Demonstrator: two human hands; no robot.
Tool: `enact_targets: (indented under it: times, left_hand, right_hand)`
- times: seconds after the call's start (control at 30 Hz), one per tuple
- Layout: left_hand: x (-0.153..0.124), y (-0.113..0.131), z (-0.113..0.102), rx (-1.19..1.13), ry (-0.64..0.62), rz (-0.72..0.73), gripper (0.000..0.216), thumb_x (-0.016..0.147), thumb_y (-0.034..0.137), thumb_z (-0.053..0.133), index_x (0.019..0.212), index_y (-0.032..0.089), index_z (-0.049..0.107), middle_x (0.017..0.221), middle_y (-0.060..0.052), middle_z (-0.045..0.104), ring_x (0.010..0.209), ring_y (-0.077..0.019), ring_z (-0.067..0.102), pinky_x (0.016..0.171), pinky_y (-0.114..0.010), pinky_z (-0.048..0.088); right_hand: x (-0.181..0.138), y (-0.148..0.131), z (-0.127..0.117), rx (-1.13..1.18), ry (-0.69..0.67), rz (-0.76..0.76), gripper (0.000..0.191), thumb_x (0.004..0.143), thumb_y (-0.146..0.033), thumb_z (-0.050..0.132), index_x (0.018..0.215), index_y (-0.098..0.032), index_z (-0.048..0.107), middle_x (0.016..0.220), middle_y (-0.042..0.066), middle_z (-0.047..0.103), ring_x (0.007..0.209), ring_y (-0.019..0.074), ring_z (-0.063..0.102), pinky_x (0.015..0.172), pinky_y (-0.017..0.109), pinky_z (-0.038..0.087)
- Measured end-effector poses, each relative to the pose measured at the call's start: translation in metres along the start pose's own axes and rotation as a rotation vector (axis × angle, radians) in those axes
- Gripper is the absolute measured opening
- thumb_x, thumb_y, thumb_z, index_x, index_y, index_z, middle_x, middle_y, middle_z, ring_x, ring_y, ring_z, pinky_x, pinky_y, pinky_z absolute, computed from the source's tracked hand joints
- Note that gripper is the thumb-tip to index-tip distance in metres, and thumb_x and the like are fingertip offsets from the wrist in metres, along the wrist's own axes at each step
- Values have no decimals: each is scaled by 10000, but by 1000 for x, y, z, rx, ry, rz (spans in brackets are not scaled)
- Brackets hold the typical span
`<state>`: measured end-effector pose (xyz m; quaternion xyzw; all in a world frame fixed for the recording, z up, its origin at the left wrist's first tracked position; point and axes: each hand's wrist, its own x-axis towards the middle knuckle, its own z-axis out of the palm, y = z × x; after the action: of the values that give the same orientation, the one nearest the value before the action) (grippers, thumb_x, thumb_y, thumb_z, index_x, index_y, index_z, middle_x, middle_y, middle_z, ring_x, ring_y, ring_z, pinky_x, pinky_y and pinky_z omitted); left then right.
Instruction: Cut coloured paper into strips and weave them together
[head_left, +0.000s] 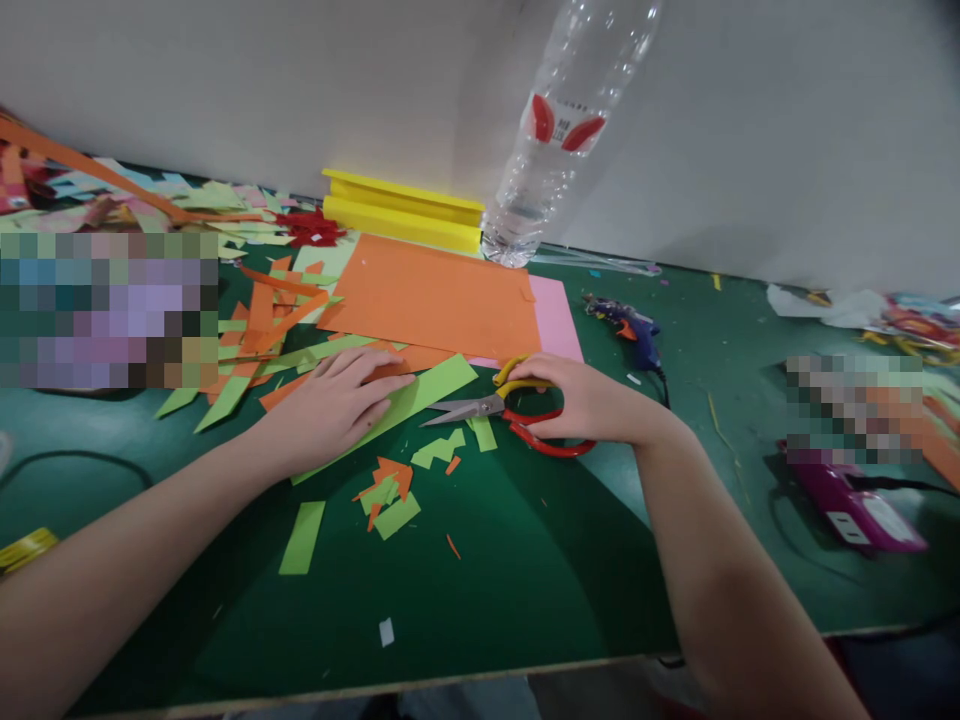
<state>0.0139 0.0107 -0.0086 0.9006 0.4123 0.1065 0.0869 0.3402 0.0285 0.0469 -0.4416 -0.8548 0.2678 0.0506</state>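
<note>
My left hand (349,405) lies with fingers stretched out over a light green paper strip (439,385), palm down at the strip's left part. In my right hand (589,395) is a pair of scissors (487,405) with one yellow and one red handle loop. Their blades are slightly apart and point left, just below the strip's right end. Small green and orange paper scraps (394,485) lie on the table in front of my hands. Behind them is a large orange paper sheet (442,295), partly over a pink sheet (555,310).
A tall clear plastic bottle (551,170) stands by the wall beside a yellow folded piece (405,212). To the right lie a blue glue gun (637,330) with a cord and a magenta power block (851,505). Orange and green strips (262,320) pile up at left.
</note>
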Motion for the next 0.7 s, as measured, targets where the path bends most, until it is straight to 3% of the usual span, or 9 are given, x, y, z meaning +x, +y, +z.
enact_targets:
  times: [0.3, 0.53, 0.7]
  left_hand:
    - [0, 1, 0, 24, 23, 2, 447, 999, 316, 237, 1354, 261, 504, 1399, -91, 457, 1306, -289, 395, 1060, -517, 362]
    - [1, 2, -2, 10, -16, -15, 438, 998, 309, 251, 1319, 316, 548, 1423, -70, 436, 1331, -291, 379, 1064, -540, 349]
    - [2, 1, -2, -14, -11, -24, 446, 992, 301, 251, 1307, 317, 566, 1419, -69, 450, 1332, -301, 379, 1068, -550, 338]
  right_hand:
    - [7, -12, 9, -49, 44, -23, 442, 706, -262, 655, 1145, -235, 610, 1237, 72, 626, 1157, 267, 571, 1007, 419, 438]
    - [10, -9, 13, -2, 106, 18, 484, 693, -310, 684, 1164, -222, 611, 1222, 82, 647, 1125, 263, 614, 955, 392, 492]
    - [11, -7, 12, -58, 115, -30, 440, 720, -299, 661, 1151, -229, 613, 1240, 77, 642, 1144, 269, 599, 989, 421, 461]
